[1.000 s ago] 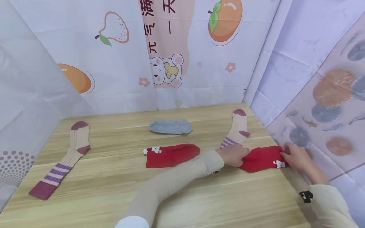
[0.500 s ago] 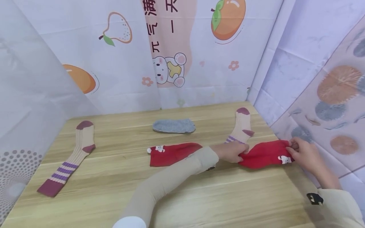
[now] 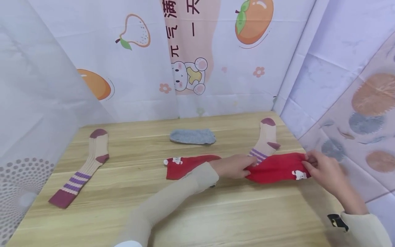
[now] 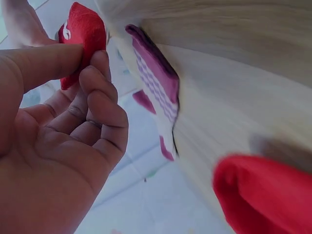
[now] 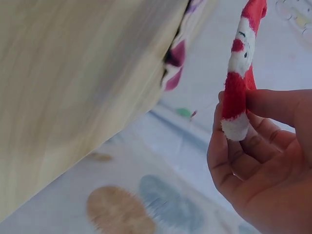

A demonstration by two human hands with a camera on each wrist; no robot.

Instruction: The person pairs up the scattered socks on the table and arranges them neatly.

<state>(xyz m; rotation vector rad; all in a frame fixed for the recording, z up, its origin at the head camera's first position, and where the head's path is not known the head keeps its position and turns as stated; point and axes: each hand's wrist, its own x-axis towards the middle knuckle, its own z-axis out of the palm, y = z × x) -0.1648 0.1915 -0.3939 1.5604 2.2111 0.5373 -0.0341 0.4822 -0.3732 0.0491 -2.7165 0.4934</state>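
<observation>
A red sock (image 3: 274, 168) with a white cartoon figure near its cuff is stretched between both hands, lifted off the wooden table. My left hand (image 3: 234, 166) pinches its toe end between thumb and fingers, as the left wrist view also shows. At the cuff end, my right hand (image 3: 327, 171) pinches the edge; in the right wrist view the white-trimmed cuff (image 5: 239, 97) sits between thumb and fingers. A second red sock (image 3: 185, 164) lies flat to the left, partly hidden by the left forearm. Behind the held sock lies a cream sock with purple stripes (image 3: 263, 137), its lower part covered.
A matching striped cream sock (image 3: 92, 154) lies at the table's left. One grey sock (image 3: 192, 136) rests near the back edge. Printed curtains (image 3: 139, 85) stand behind the wooden table (image 3: 216, 212), and another curtain (image 3: 348, 85) borders its right side.
Both hands have raised the red sock from the table and shifted it slightly left relative to the table, now overlapping the striped sock more. The camera view has turned slightly.
</observation>
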